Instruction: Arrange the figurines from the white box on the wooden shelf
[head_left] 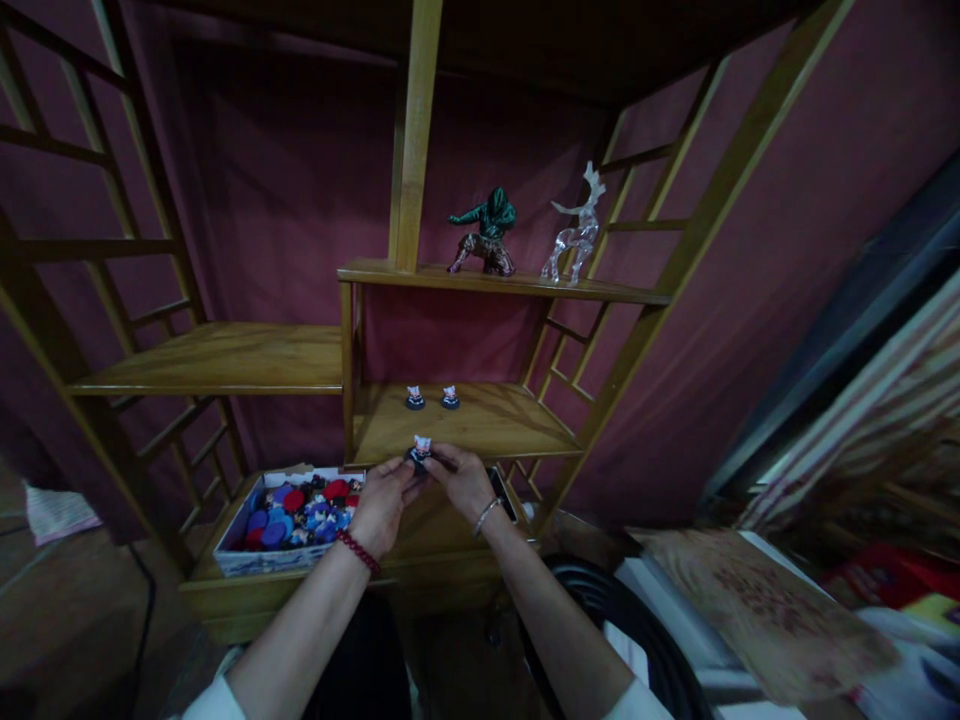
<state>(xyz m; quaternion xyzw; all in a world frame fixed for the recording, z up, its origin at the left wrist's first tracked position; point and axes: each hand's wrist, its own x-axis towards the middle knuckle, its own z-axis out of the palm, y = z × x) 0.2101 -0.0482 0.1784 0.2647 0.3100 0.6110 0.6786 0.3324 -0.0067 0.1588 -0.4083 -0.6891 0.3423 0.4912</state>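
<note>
Between my two hands, just in front of the middle shelf's edge, is a small white figurine (421, 449) on a dark round base. My left hand (382, 503) grips its base from the left, a red bead bracelet on the wrist. From the right, the fingers of my right hand (463, 484) close on the same piece; a silver bracelet circles that wrist. Two similar figurines, a left one (415, 398) and a right one (450, 398), stand upright side by side on the middle shelf (495, 425). The held figurine's underside is hidden by my fingers.
A box (277, 562) full of red, blue and purple small pieces sits at the lower left. On the upper shelf stand a green-and-bronze crouching figure (487, 232) and a clear deer ornament (577, 235). A wooden post (416, 140) rises from that shelf's left end.
</note>
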